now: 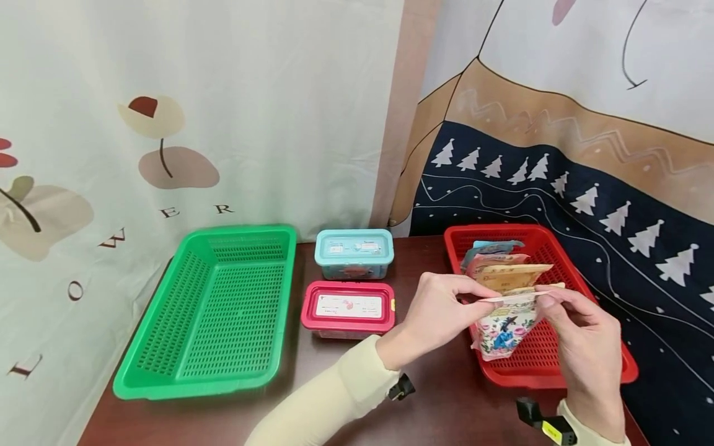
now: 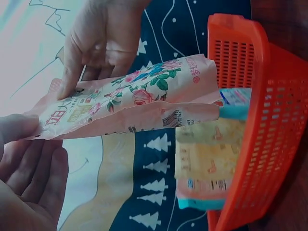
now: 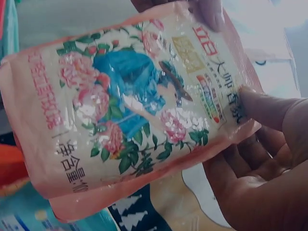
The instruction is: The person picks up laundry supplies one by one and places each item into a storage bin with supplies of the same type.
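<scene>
Pinching a flowered packet (image 1: 504,334) along its top edge: your left hand (image 1: 437,313) has one end, your right hand (image 1: 588,337) the other, thumbs facing you. Packet hangs at the red basket (image 1: 535,379), toward its near left side; can't tell if the bottom touches it. Other packets (image 1: 513,277) stand behind, overlapped and partly covered, so no reliable count. Left wrist view cuts your left hand at the frame edge; right wrist view clips it at the top, with glare on the packet's print. Blue box (image 1: 354,248) and pink box (image 1: 348,308) sit left, labels too small to read; green basket (image 1: 223,322) further left.
</scene>
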{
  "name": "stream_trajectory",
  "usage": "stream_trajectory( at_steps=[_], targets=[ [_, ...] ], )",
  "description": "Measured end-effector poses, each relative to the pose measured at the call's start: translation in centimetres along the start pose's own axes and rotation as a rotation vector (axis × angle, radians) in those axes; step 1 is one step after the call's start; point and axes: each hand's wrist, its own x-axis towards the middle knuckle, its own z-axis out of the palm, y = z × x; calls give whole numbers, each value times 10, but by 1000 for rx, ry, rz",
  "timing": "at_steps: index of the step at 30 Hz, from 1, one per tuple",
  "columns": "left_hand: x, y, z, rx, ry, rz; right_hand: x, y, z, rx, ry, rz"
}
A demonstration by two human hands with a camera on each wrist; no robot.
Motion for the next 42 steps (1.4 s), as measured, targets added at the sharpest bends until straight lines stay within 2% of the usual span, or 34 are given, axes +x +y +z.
stream_trajectory(
  at_steps=[2, 4, 9, 11, 18, 22, 32, 37, 39, 42],
  targets=[
    [1, 2, 5, 2, -8, -2, 1, 0, -6, 23, -21, -12],
    [1, 4, 10, 12, -18, -3, 1, 1, -13, 91, -33, -19],
    [2, 6, 22, 70, -37, 19, 1, 4, -27, 130, -28, -18],
    [2, 7, 26, 94, -45, 33, 1, 4, -32, 90, -10, -4],
    [4, 4, 43, 221, -82, 63, 0, 10, -54, 167, -32, 31],
    [4, -1, 51, 277, -92, 74, -1, 16, -62, 151, -44, 52],
    [4, -17, 63, 402, -137, 62, -2, 37, -82, 0, -83, 120],
    [3, -26, 68, 497, -147, 97, 0, 47, -90, -99, -139, 111],
    [2, -30, 70, 538, -154, 112, 1, 49, -94, -211, -164, 117],
    [1, -34, 73, 599, -170, 122, 3, 50, -99, -508, -202, 121]
  ],
)
